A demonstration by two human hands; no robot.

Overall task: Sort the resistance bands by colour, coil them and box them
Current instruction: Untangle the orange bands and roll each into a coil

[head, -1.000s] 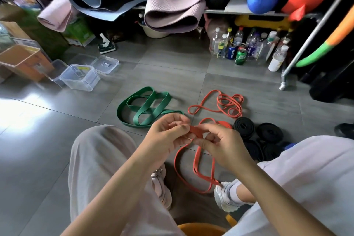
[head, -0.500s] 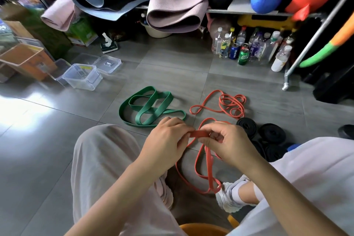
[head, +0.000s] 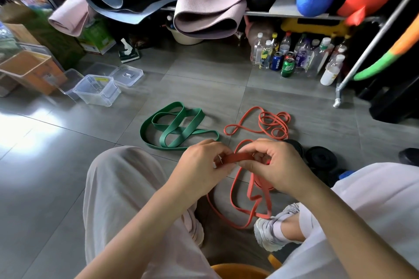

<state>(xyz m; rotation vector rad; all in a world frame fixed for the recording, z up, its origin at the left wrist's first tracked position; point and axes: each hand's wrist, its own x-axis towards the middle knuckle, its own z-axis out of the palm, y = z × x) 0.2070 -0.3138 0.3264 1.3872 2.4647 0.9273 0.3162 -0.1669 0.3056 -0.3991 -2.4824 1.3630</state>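
You are pinching the red band's (head: pixel 238 157) end with left hand (head: pixel 201 161) and right hand (head: pixel 278 165), fingers curled round it, its rest trailing on the floor (head: pixel 56 176). Just right of it, black coils (head: pixel 322 157) are lying done. Beyond it, the green band (head: pixel 179 127) and thin band (head: pixel 272 120) are waiting loose, and the box (head: pixel 95 79), far left, is seemingly sitting unfilled.

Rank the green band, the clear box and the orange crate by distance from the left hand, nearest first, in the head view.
From the left hand, which pinches the red band:
1. Green band, just ahead of the hand.
2. Clear box, farther ahead to the left.
3. Orange crate, farthest, at the far left edge.
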